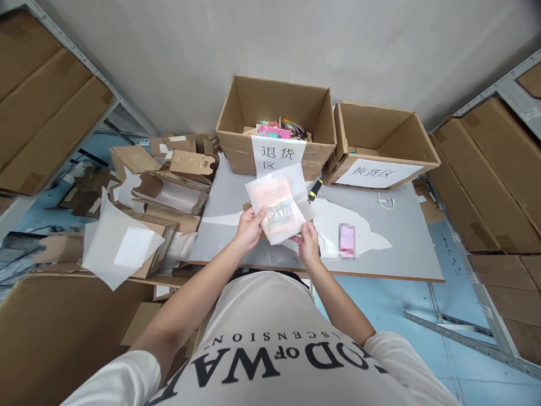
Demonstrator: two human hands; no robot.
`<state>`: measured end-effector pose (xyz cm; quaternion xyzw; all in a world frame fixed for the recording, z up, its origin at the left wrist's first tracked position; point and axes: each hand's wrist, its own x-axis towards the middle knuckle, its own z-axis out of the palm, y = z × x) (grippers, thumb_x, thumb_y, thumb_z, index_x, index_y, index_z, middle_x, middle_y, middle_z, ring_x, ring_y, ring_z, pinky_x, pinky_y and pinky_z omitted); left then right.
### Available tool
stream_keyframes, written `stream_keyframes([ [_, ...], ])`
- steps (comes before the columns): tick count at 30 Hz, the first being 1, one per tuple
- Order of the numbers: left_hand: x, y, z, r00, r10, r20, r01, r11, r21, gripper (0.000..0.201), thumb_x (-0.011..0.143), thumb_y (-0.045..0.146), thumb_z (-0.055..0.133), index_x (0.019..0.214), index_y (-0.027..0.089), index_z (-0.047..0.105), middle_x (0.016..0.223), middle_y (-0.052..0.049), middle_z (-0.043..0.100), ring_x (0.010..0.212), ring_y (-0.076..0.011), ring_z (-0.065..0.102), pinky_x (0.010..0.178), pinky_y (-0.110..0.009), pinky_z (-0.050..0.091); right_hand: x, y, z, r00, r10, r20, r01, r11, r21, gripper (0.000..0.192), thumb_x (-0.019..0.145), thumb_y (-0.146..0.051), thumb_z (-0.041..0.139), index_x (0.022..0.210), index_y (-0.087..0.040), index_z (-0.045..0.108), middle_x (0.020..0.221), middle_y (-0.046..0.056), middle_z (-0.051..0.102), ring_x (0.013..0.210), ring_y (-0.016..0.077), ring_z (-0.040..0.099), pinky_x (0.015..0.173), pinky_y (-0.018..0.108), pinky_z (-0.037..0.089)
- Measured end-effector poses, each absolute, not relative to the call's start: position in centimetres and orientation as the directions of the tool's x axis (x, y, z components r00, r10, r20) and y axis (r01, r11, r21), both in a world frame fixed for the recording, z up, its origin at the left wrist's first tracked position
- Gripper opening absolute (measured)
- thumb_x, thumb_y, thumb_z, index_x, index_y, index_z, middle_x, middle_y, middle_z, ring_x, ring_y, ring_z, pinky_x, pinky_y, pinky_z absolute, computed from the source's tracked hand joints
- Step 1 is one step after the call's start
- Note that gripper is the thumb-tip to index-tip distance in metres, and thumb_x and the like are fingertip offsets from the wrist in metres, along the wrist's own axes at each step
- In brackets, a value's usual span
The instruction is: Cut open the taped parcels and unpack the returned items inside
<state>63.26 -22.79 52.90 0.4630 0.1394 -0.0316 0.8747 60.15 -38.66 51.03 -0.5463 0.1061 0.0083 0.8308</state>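
A flat packet in translucent white wrapping [279, 206] is held up over the near part of the table. Pinkish-orange print and a small coloured patch show faintly through its wrapping; its contents cannot be made out. My left hand [250, 228] pinches its left lower edge, thumb on top. At the lower right corner, my right hand [307, 242] is closed on the same packet. Just behind it stands a cardboard box [236, 160] with a white paper sign [276, 149]; colourful packages [274, 131] lie inside. A black-and-yellow box cutter [315, 190] rests right of the packet.
A second cardboard box [384, 121] with a paper sign stands at the back right. Opened cartons [169, 192] and a white sheet [120, 242] pile up on the left. White paper scraps [359, 225] and a blurred-out pink item [347, 241] lie on the grey table [409, 242].
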Motion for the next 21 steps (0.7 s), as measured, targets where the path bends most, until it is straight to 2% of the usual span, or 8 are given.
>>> stream_keyframes([
  [5, 63.3, -22.7, 53.1, 0.958, 0.054, -0.280, 0.205, 0.554, 0.807, 0.044, 0.062, 0.042, 0.082, 0.093, 0.016, 0.065, 0.099, -0.008, 0.073, 0.098, -0.0229, 0.067, 0.089, -0.038, 0.052, 61.3, -40.4, 51.9, 0.959, -0.176, -0.223, -0.151, 0.347, -0.925, 0.044, 0.084, -0.052, 0.047, 0.117, -0.023, 0.051, 0.106, 0.006, 0.060, 0.081, 0.0164, 0.061, 0.057, 0.028, 0.056],
  [9, 63.3, -22.3, 53.1, 0.952, 0.048, -0.302, 0.223, 0.566, 0.794, 0.045, 0.060, 0.041, 0.083, 0.093, 0.016, 0.065, 0.098, -0.008, 0.073, 0.096, -0.0233, 0.067, 0.088, -0.038, 0.052, 61.4, -41.7, 52.3, 0.878, -0.472, -0.082, -0.049, 0.082, -0.995, 0.066, 0.079, -0.035, 0.056, 0.139, -0.032, 0.028, 0.133, 0.007, 0.041, 0.078, 0.0106, 0.057, 0.056, 0.022, 0.052],
  [11, 63.3, -22.1, 53.0, 0.949, 0.047, -0.310, 0.231, 0.564, 0.793, 0.045, 0.060, 0.040, 0.083, 0.093, 0.015, 0.065, 0.096, -0.008, 0.073, 0.093, -0.0224, 0.068, 0.087, -0.037, 0.052, 61.1, -42.2, 52.4, 0.834, -0.549, 0.062, 0.027, -0.072, -0.997, 0.072, 0.078, -0.030, 0.059, 0.141, -0.032, 0.024, 0.141, 0.010, 0.031, 0.084, 0.0112, 0.055, 0.060, 0.023, 0.051],
  [13, 63.2, -22.0, 52.9, 0.950, 0.044, -0.310, 0.235, 0.555, 0.798, 0.045, 0.061, 0.041, 0.083, 0.094, 0.015, 0.065, 0.095, -0.007, 0.074, 0.090, -0.0212, 0.068, 0.085, -0.036, 0.053, 60.8, -42.3, 52.6, 0.854, -0.498, 0.148, 0.078, -0.159, -0.984, 0.061, 0.079, -0.029, 0.060, 0.136, -0.029, 0.037, 0.139, 0.010, 0.036, 0.087, 0.0128, 0.055, 0.063, 0.024, 0.052],
  [15, 63.2, -22.0, 52.8, 0.950, 0.029, -0.311, 0.247, 0.540, 0.805, 0.045, 0.061, 0.041, 0.082, 0.094, 0.015, 0.065, 0.093, -0.007, 0.074, 0.087, -0.0202, 0.068, 0.082, -0.034, 0.053, 60.7, -41.9, 52.8, 0.940, -0.322, 0.110, 0.067, -0.143, -0.987, 0.040, 0.080, -0.031, 0.061, 0.119, -0.024, 0.055, 0.125, 0.009, 0.052, 0.087, 0.0148, 0.057, 0.067, 0.026, 0.052],
  [17, 63.1, -22.1, 52.8, 0.951, 0.006, -0.310, 0.260, 0.528, 0.808, 0.045, 0.062, 0.041, 0.082, 0.095, 0.015, 0.065, 0.091, -0.007, 0.074, 0.083, -0.0194, 0.068, 0.078, -0.033, 0.054, 60.8, -41.3, 52.9, 0.992, -0.122, 0.012, 0.007, -0.045, -0.999, 0.028, 0.079, -0.034, 0.063, 0.104, -0.021, 0.064, 0.108, 0.008, 0.064, 0.088, 0.0171, 0.060, 0.074, 0.028, 0.053],
  [19, 63.0, -22.2, 52.8, 0.952, -0.008, -0.306, 0.265, 0.522, 0.811, 0.044, 0.063, 0.041, 0.082, 0.094, 0.015, 0.066, 0.089, -0.006, 0.074, 0.079, -0.0184, 0.068, 0.075, -0.032, 0.054, 61.0, -40.8, 52.9, 0.998, -0.005, -0.070, -0.069, 0.080, -0.994, 0.034, 0.077, -0.036, 0.066, 0.107, -0.021, 0.063, 0.100, 0.006, 0.068, 0.090, 0.0191, 0.063, 0.079, 0.031, 0.053],
  [21, 63.0, -22.2, 52.8, 0.951, -0.017, -0.308, 0.273, 0.511, 0.815, 0.043, 0.063, 0.042, 0.081, 0.093, 0.015, 0.066, 0.087, -0.006, 0.074, 0.075, -0.0178, 0.068, 0.070, -0.031, 0.054, 61.1, -40.6, 52.8, 0.991, 0.029, -0.134, -0.137, 0.183, -0.973, 0.049, 0.074, -0.037, 0.069, 0.120, -0.023, 0.057, 0.098, 0.004, 0.070, 0.089, 0.0199, 0.065, 0.079, 0.033, 0.054],
])
